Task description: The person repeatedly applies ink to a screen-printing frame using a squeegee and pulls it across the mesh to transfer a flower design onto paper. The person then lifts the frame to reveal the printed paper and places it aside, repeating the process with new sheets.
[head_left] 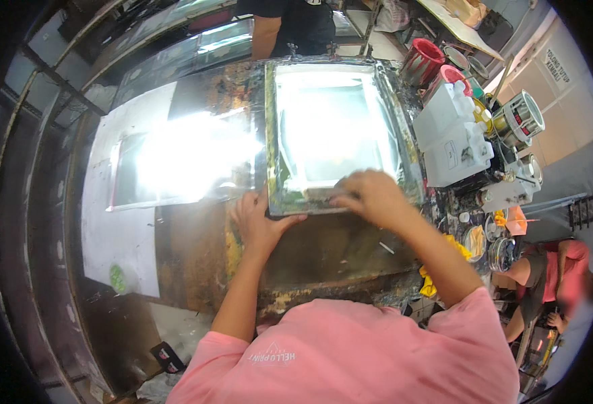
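A printing screen frame [270, 135] with a bright mesh lies flat on a stained, rust-brown work table [323, 252]. My left hand [259, 223] cups the frame's near left corner, fingers spread along its side and thumb along its near edge. My right hand [372, 196] is closed over a grey squeegee [318, 194] that rests on the mesh at the frame's near edge. Both forearms come out of pink sleeves at the bottom of the view.
A large white sheet [118, 236] lies left of the frame under strong glare. White plastic jugs [453, 138], red paint cans [423, 60] and tins crowd the right side. A person in black [293, 23] stands across the table; another person [552, 273] bends at lower right.
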Tool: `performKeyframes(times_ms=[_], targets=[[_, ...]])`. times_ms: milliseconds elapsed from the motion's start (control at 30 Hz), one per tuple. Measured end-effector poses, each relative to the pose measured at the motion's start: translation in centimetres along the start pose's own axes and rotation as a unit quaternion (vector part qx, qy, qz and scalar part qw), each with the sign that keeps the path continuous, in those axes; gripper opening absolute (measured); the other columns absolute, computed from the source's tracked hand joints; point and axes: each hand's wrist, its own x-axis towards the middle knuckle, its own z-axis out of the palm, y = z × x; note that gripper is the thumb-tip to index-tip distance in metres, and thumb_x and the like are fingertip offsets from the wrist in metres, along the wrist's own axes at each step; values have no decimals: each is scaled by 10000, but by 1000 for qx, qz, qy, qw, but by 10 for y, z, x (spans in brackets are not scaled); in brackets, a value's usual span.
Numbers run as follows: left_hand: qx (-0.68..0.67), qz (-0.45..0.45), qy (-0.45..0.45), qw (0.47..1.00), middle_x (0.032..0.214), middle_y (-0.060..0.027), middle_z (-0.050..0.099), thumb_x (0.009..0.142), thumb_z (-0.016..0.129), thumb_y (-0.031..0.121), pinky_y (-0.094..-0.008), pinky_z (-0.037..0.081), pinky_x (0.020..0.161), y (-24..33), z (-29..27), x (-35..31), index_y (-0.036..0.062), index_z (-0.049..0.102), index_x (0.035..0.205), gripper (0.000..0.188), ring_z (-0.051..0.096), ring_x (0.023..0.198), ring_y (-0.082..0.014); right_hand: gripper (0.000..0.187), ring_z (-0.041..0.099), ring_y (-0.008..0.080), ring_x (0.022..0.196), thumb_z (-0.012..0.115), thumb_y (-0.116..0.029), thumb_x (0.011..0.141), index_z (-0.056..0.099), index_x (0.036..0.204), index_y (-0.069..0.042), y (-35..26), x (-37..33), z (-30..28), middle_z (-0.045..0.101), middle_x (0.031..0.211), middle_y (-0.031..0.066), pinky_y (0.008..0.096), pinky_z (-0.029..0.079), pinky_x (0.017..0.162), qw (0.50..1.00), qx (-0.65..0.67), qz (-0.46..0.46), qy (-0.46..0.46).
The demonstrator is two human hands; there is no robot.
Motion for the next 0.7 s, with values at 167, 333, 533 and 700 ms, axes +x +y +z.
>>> performKeyframes(times_ms=[167,333,533,700], targets=[[-2,27,20,999,1032,-67,573,557,948,677,-466,328,979,-19,16,-5,124,702,1418,1052,540,1063,-271,387,687,321,990,784,-404,906,736,1177,-133,9,-3,45,715,1071,91,463,574,784,994,-72,-22,85],[14,44,13,999,1017,-55,561,541,950,671,-435,329,938,-21,14,-4,101,673,1463,1119,531,1025,-263,364,683,312,952,728,-456,941,741,1127,-142,79,100,46,693,1022,83,454,574,755,974,-127,-52,181],[-1,43,31,999,1042,-65,603,550,944,680,-442,353,940,-16,11,-6,69,621,1512,1185,553,1002,-266,562,737,363,984,642,-649,978,794,1100,-122,137,233,-37,773,996,143,507,573,843,995,-92,-6,30],[-107,59,39,992,1071,-122,702,647,931,635,-449,438,894,-16,15,-5,-33,469,1587,1242,597,937,-317,538,730,361,968,629,-637,983,775,1115,-136,161,271,-45,749,964,127,497,563,816,978,-139,-54,147]])
